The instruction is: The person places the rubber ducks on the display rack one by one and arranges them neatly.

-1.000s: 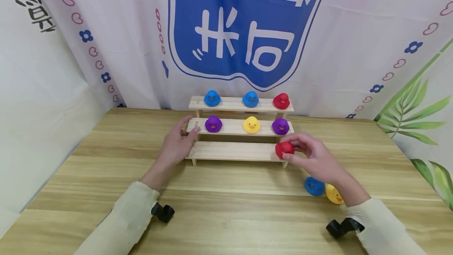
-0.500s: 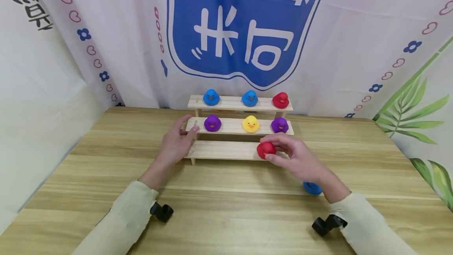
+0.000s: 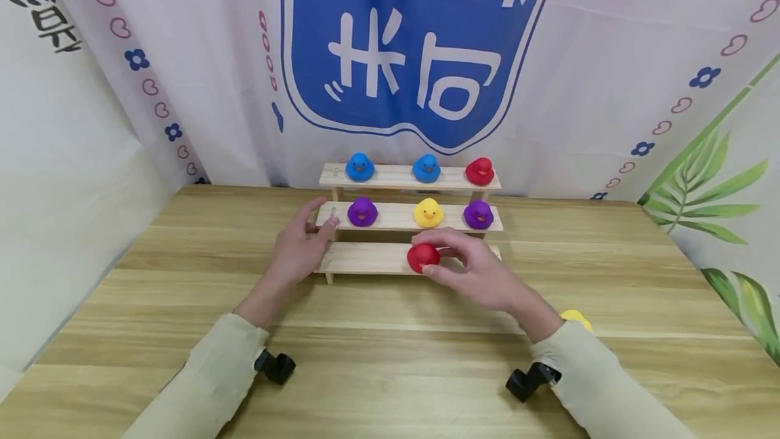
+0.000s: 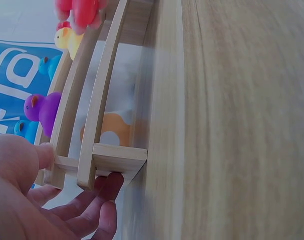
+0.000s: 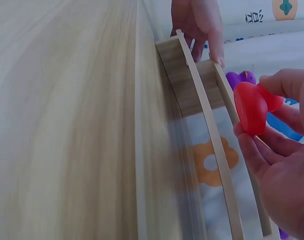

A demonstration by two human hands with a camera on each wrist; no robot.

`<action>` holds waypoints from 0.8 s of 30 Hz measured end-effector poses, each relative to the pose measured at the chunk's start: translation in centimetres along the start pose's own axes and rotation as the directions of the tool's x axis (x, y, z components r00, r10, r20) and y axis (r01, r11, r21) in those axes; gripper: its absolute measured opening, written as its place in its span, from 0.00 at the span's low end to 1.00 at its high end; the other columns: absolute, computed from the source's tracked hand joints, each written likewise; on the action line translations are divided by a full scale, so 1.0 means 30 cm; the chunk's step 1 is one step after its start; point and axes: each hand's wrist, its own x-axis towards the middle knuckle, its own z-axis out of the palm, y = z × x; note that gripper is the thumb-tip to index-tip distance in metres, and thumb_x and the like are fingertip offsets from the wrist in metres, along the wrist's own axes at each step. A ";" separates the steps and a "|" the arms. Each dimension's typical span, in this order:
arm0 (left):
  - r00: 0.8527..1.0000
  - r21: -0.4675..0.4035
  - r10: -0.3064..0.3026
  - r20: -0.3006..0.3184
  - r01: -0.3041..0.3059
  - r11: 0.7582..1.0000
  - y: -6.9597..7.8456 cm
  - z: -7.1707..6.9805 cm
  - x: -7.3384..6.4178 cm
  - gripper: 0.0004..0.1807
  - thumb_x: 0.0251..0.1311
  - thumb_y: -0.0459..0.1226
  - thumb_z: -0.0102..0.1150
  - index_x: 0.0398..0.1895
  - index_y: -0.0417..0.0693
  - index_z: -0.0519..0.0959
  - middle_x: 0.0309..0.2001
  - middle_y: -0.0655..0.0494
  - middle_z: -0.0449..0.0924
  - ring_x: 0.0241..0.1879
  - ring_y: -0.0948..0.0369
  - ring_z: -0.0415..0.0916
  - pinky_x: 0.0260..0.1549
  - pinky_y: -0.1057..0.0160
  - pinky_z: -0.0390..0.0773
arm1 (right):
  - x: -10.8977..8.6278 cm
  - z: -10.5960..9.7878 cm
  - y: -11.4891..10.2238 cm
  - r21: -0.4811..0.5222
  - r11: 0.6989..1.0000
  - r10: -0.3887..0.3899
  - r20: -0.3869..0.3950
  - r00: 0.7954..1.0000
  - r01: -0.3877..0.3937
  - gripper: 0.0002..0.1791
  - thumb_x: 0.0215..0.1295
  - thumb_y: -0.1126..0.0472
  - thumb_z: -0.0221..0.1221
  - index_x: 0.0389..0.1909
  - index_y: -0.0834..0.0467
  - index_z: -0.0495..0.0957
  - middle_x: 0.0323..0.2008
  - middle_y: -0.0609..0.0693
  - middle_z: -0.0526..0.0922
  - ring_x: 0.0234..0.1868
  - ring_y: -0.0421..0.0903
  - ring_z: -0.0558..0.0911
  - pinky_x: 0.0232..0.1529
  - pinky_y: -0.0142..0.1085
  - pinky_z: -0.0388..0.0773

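A small wooden three-tier stand (image 3: 365, 260) is on the table in the head view. My left hand (image 3: 297, 249) grips its left end, thumb on the middle tier and fingers at the side support. Between the thumb and fingers of my right hand (image 3: 478, 271) is a red rubber duck (image 3: 422, 259), pinched over the lowest tier. The right wrist view shows this red duck (image 5: 253, 108) with its flat base apart from the tier. Middle-tier ducks are purple (image 3: 362, 212), yellow (image 3: 428, 213) and purple (image 3: 478, 215). On top sit two blue ducks (image 3: 359, 167) and a red duck (image 3: 480, 171).
A yellow duck (image 3: 576, 318) lies on the wooden table (image 3: 390, 371), partly hidden by the right forearm. Behind the stand hangs a white curtain (image 3: 231, 87) with a blue printed panel. Each forearm wears a black camera mount (image 3: 275, 366).
My right hand has carried the red duck leftward along the lowest tier, from its right end to about the middle. The forearm now hides the loose blue duck. My left hand stays on the stand.
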 end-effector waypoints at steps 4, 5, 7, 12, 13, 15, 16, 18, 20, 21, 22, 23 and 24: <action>1.000 0.004 0.004 -0.001 -0.004 1.000 0.001 0.001 0.000 0.37 0.79 0.58 0.50 0.86 0.64 0.55 0.63 0.36 0.79 0.52 0.46 0.81 0.39 0.61 0.80 | 0.025 0.033 -0.005 0.019 1.000 -0.019 0.015 1.000 0.019 0.23 0.73 0.64 0.66 0.67 0.57 0.79 0.64 0.52 0.82 0.63 0.50 0.82 0.67 0.51 0.81; 1.000 0.002 0.007 0.000 -0.007 1.000 0.001 0.000 0.000 0.37 0.79 0.58 0.50 0.86 0.63 0.55 0.64 0.36 0.79 0.53 0.46 0.81 0.39 0.61 0.81 | 0.032 0.041 -0.007 0.022 0.999 -0.025 0.020 0.999 0.025 0.23 0.73 0.64 0.66 0.67 0.58 0.79 0.65 0.52 0.82 0.64 0.50 0.82 0.67 0.51 0.81; 1.000 -0.002 0.006 0.000 -0.006 1.000 0.003 -0.002 -0.001 0.38 0.79 0.57 0.50 0.86 0.63 0.54 0.65 0.35 0.78 0.53 0.45 0.82 0.39 0.61 0.81 | 0.047 0.058 -0.011 0.028 0.999 -0.036 0.030 0.999 0.035 0.23 0.73 0.64 0.66 0.67 0.58 0.79 0.65 0.51 0.82 0.64 0.50 0.82 0.67 0.50 0.81; 1.000 -0.016 -0.006 0.005 0.006 1.000 0.006 -0.004 -0.001 0.38 0.79 0.57 0.51 0.86 0.64 0.54 0.66 0.35 0.77 0.55 0.45 0.81 0.39 0.62 0.81 | 0.079 0.099 -0.018 0.021 0.999 -0.047 0.047 0.998 0.046 0.23 0.73 0.64 0.66 0.67 0.57 0.79 0.66 0.51 0.82 0.66 0.50 0.81 0.68 0.46 0.80; 1.000 -0.019 -0.010 0.007 0.010 1.000 0.007 -0.003 -0.001 0.38 0.79 0.57 0.51 0.86 0.65 0.54 0.66 0.36 0.77 0.55 0.45 0.81 0.39 0.62 0.81 | 0.085 0.107 -0.020 0.014 0.999 -0.045 0.049 0.998 0.045 0.23 0.73 0.64 0.66 0.67 0.57 0.80 0.66 0.50 0.82 0.67 0.49 0.81 0.69 0.45 0.79; 1.000 -0.017 -0.015 0.009 0.015 1.000 0.007 -0.003 0.001 0.38 0.79 0.57 0.51 0.86 0.65 0.54 0.66 0.36 0.77 0.56 0.45 0.80 0.40 0.62 0.81 | 0.096 0.122 -0.023 0.001 0.999 -0.039 0.053 0.998 0.039 0.23 0.73 0.64 0.66 0.67 0.57 0.80 0.66 0.50 0.83 0.68 0.49 0.80 0.70 0.45 0.78; 1.000 -0.016 -0.016 0.009 0.017 1.000 0.008 -0.002 0.001 0.38 0.79 0.57 0.51 0.86 0.65 0.54 0.66 0.36 0.77 0.57 0.45 0.80 0.40 0.61 0.81 | 0.102 0.130 -0.024 -0.006 0.999 -0.035 0.053 0.998 0.035 0.23 0.73 0.63 0.67 0.67 0.57 0.80 0.66 0.50 0.83 0.68 0.49 0.80 0.71 0.46 0.78; 1.000 -0.012 -0.020 0.010 0.021 1.000 0.008 -0.002 0.002 0.38 0.79 0.58 0.51 0.86 0.66 0.54 0.67 0.36 0.76 0.58 0.44 0.79 0.42 0.60 0.81 | 0.113 0.146 -0.026 -0.018 1.000 -0.020 0.051 0.999 0.021 0.23 0.73 0.63 0.67 0.67 0.55 0.80 0.65 0.48 0.83 0.68 0.49 0.79 0.71 0.46 0.77; 1.000 -0.010 -0.024 0.011 0.024 1.000 0.007 -0.002 0.004 0.38 0.79 0.58 0.50 0.86 0.67 0.54 0.68 0.36 0.76 0.60 0.44 0.79 0.44 0.59 0.81 | 0.123 0.160 -0.028 -0.023 1.000 0.002 0.049 0.999 -0.001 0.22 0.73 0.62 0.66 0.67 0.53 0.80 0.65 0.47 0.83 0.68 0.48 0.78 0.71 0.47 0.77; 1.000 -0.008 -0.025 0.011 0.025 1.000 0.007 -0.002 0.004 0.38 0.79 0.58 0.50 0.86 0.67 0.54 0.68 0.36 0.75 0.60 0.44 0.78 0.44 0.59 0.81 | 0.127 0.167 -0.028 -0.027 1.000 0.012 0.048 0.999 -0.011 0.22 0.74 0.62 0.66 0.67 0.52 0.80 0.65 0.47 0.83 0.69 0.48 0.78 0.72 0.47 0.76; 1.000 -0.009 -0.025 0.011 0.025 1.000 0.006 -0.002 0.005 0.38 0.79 0.58 0.50 0.86 0.67 0.54 0.69 0.36 0.75 0.61 0.44 0.78 0.45 0.58 0.81 | 0.132 0.173 -0.028 -0.023 0.999 0.023 0.047 0.999 -0.022 0.22 0.74 0.62 0.66 0.67 0.51 0.80 0.65 0.47 0.82 0.68 0.48 0.78 0.72 0.47 0.76; 1.000 -0.007 -0.023 0.012 0.023 1.000 0.005 -0.001 0.005 0.38 0.79 0.59 0.50 0.86 0.66 0.53 0.69 0.36 0.75 0.62 0.43 0.78 0.46 0.57 0.81 | 0.136 0.180 -0.029 -0.020 0.999 0.033 0.046 0.998 -0.032 0.22 0.74 0.62 0.66 0.67 0.51 0.81 0.65 0.47 0.82 0.68 0.48 0.78 0.72 0.47 0.76; 1.000 -0.007 -0.024 0.012 0.024 1.000 0.004 -0.002 0.006 0.38 0.79 0.59 0.50 0.86 0.67 0.53 0.69 0.36 0.75 0.62 0.43 0.77 0.48 0.56 0.81 | 0.139 0.186 -0.029 -0.016 0.999 0.043 0.046 0.998 -0.042 0.22 0.74 0.62 0.66 0.66 0.50 0.81 0.65 0.47 0.82 0.68 0.48 0.78 0.72 0.47 0.76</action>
